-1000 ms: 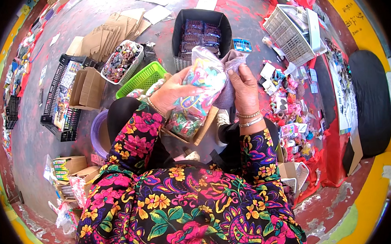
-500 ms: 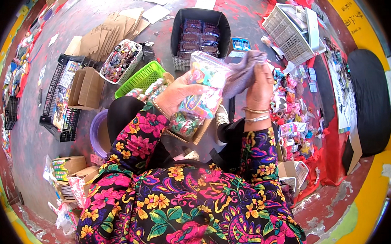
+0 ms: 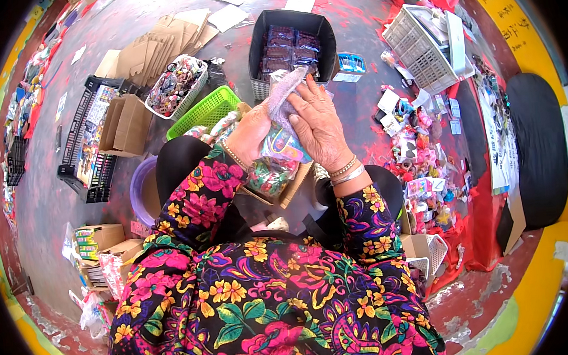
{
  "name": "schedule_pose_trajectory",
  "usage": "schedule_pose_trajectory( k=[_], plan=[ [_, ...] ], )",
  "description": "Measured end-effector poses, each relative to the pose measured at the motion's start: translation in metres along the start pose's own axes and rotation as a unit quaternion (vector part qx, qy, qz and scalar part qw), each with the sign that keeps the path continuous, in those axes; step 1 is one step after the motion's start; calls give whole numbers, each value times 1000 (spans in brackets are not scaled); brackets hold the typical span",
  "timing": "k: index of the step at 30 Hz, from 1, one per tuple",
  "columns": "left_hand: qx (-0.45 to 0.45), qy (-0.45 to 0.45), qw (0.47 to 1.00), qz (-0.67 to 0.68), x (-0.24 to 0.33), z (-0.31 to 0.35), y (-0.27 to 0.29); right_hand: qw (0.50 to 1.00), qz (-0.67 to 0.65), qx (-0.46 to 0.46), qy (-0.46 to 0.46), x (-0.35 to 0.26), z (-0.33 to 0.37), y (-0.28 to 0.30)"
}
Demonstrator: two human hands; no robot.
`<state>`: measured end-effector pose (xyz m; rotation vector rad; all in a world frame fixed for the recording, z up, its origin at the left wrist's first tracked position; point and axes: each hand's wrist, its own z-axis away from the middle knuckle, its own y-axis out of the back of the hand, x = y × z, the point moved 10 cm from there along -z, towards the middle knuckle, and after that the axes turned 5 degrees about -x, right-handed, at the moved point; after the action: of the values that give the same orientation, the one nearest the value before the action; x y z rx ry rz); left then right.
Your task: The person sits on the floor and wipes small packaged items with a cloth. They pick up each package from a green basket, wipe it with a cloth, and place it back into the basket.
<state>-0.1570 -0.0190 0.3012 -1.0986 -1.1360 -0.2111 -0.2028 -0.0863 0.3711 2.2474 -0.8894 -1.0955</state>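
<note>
My left hand grips a clear plastic bag with small bright-coloured pieces inside, held up in front of my chest. A greyish-purple cloth lies folded over the upper part of the bag. From the right, my right hand presses that cloth against the bag, its fingers fairly straight and close together. The cloth and both hands hide much of the bag. Directly beneath sits an open cardboard box between my legs, holding another clear bag of colourful pieces.
Beyond my hands stands a black-lined crate of dark packets. Leftward are a green basket, a white basket of hair ties, a black crate and a purple tub. Small trinkets cover the floor at right.
My right hand has come left and in toward the bag, bringing the cloth from beside it onto its upper part. The left hand keeps its hold on the bag.
</note>
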Motion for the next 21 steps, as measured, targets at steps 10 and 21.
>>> schedule_pose_trajectory(
  k=[10, 21],
  plan=[
    [85, -37, 994, 51, 17, 14, 28, 988, 58, -102, 99, -44, 8, -33],
    [187, 43, 971, 139, -30, 8, 88, 987, 6, -69, 145, -57, 16, -37]
  ],
)
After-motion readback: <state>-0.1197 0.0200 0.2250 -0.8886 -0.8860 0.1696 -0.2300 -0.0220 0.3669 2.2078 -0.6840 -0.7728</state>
